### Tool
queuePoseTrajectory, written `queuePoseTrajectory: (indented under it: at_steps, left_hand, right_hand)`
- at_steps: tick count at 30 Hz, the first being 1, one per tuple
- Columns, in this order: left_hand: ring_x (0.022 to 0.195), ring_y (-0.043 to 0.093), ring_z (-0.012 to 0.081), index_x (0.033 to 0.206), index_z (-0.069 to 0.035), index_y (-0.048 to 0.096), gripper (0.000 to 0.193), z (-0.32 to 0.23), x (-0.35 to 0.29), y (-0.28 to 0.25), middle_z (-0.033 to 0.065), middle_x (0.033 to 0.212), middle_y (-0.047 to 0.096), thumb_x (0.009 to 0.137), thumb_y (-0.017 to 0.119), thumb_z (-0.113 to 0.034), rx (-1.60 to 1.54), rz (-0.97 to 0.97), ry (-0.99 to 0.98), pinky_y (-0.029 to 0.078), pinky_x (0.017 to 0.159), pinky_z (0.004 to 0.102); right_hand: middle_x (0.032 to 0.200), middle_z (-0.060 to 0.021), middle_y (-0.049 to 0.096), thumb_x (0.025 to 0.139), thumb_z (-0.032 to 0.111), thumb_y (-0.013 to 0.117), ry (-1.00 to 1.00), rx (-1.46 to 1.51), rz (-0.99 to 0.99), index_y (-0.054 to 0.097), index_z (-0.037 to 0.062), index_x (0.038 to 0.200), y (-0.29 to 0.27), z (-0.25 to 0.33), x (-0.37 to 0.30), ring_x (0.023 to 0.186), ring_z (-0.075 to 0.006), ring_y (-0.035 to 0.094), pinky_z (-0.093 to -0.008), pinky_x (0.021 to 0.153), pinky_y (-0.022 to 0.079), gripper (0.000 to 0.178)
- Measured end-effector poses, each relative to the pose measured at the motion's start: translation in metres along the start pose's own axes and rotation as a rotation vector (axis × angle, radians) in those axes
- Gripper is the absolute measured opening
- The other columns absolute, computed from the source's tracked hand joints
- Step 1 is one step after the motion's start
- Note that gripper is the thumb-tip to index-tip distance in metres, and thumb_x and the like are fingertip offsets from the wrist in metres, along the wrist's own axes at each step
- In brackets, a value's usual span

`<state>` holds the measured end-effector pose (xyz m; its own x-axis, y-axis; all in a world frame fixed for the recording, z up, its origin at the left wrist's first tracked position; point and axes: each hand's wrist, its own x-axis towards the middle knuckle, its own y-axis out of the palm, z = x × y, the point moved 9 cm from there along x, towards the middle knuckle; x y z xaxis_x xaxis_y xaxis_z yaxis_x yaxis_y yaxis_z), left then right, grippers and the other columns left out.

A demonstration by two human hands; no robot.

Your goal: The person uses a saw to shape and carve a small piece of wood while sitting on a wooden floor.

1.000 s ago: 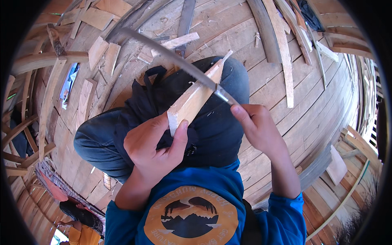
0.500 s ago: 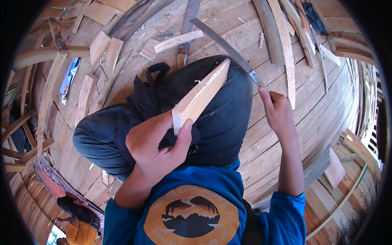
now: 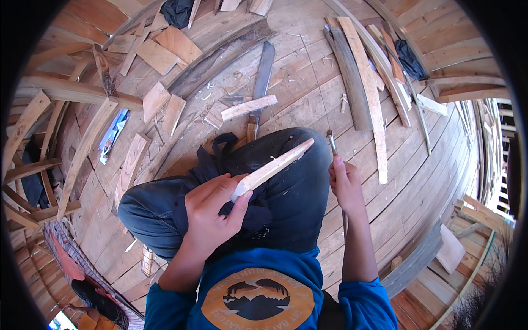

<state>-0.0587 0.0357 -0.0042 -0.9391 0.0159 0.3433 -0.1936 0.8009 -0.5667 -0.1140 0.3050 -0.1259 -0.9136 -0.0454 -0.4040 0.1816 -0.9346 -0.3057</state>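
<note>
My left hand [image 3: 215, 209] is closed on the thick end of a pale wooden wedge [image 3: 275, 166], fingers over it and thumb beneath. Its narrow end points up and right over my raised knee, and a curl of shaving clings to its face. To the right, my right hand [image 3: 346, 184] grips a long-handled machete [image 3: 331, 142] just below the metal collar. The thin, dark blade [image 3: 316, 80] is seen almost edge-on, pointing away over the floor. Part of its handle shows beneath my forearm. Blade and wedge are apart.
A second machete [image 3: 265, 66] lies on the plank floor ahead, with a wood offcut [image 3: 249, 107] across it. Shavings are scattered around. Long boards [image 3: 366, 88] lie at the far right. Curved timbers [image 3: 82, 148] stand at left. Someone in orange [image 3: 96, 322] is at lower left.
The machete has turned from showing its broad side to edge-on, and my right hand has come down and left. The wedge has tilted, showing less of its lower face. The view has shifted.
</note>
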Motion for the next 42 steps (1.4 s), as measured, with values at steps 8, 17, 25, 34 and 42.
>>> queuePoseTrajectory:
  at_steps: [8, 17, 25, 34, 42]
  left_hand:
    - [0.104, 0.066, 0.0320, 0.100, -0.001, 0.070, 0.023, 0.008, 0.009, 0.002, 0.0124, 0.098, 0.071, 0.077, 0.070, -0.002, 0.059, 0.166, 0.041, 0.047, 0.100, 0.0463]
    - [0.123, 0.052, 0.0283, 0.098, -0.014, 0.072, 0.032, 0.004, 0.046, 0.000, 0.0023, 0.112, 0.065, 0.067, 0.076, -0.004, 0.175, 0.374, 0.343, 0.036, 0.111, 0.0525]
    - [0.127, 0.050, 0.0292, 0.095, -0.019, 0.073, 0.030, 0.007, 0.066, -0.003, 0.0026, 0.121, 0.063, 0.068, 0.076, -0.006, 0.224, 0.268, 0.557, 0.032, 0.113, 0.0548]
    - [0.118, 0.054, 0.0311, 0.103, -0.027, 0.075, 0.050, 0.054, 0.048, -0.011, 0.0053, 0.112, 0.061, 0.057, 0.082, -0.010, 0.179, 0.012, 0.552, 0.036, 0.109, 0.0551]
    - [0.078, 0.067, 0.0200, 0.094, -0.005, 0.067, 0.026, 0.106, 0.057, 0.004, 0.0022, 0.078, 0.068, 0.070, 0.077, -0.007, -0.060, 0.186, 0.106, 0.046, 0.090, 0.0368]
  right_hand:
    - [0.052, 0.0048, 0.034, 0.102, 0.057, 0.036, 0.165, 0.243, -0.073, 0.040, 0.0129, 0.067, 0.022, -0.028, 0.004, 0.040, -0.0044, 0.030, -0.0217, 0.036, 0.023, 0.056]
    - [0.051, 0.0026, 0.041, 0.101, 0.052, 0.044, 0.060, 0.149, -0.141, 0.046, 0.0097, 0.064, 0.021, -0.034, 0.014, 0.041, -0.0056, 0.037, -0.0232, 0.038, 0.028, 0.056]
    - [0.055, 0.0030, 0.047, 0.100, 0.042, 0.053, 0.060, 0.124, -0.167, 0.054, 0.0042, 0.063, 0.016, -0.038, 0.014, 0.050, -0.0055, 0.042, -0.0263, 0.047, 0.034, 0.054]
    - [0.057, 0.0069, 0.044, 0.084, 0.028, 0.077, -0.028, -0.070, -0.219, 0.051, 0.0057, 0.060, 0.020, -0.021, 0.012, 0.053, -0.0039, 0.036, -0.0262, 0.047, 0.030, 0.042]
    - [0.057, 0.0060, 0.046, 0.078, 0.025, 0.083, -0.036, -0.121, -0.258, 0.053, 0.0045, 0.062, 0.025, -0.006, 0.006, 0.053, -0.0042, 0.038, -0.0255, 0.047, 0.032, 0.039]
